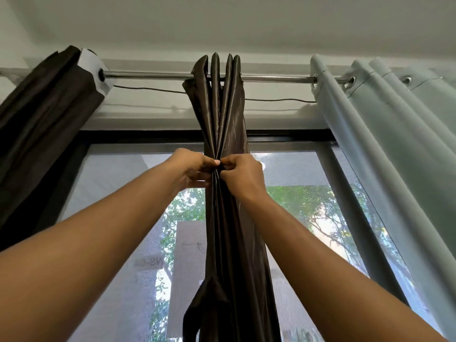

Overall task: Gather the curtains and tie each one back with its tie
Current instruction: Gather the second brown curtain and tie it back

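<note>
Head view — my left hand [191,169] and right hand [243,176] pinch the glossy dark-brown satin curtain [222,114] at its waist, bunching folds for tying.

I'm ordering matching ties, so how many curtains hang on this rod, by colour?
Dark brown: 2, the left curtain and the middle curtain
Pale grey: 1, the right curtain
Total: 3 curtains
</note>
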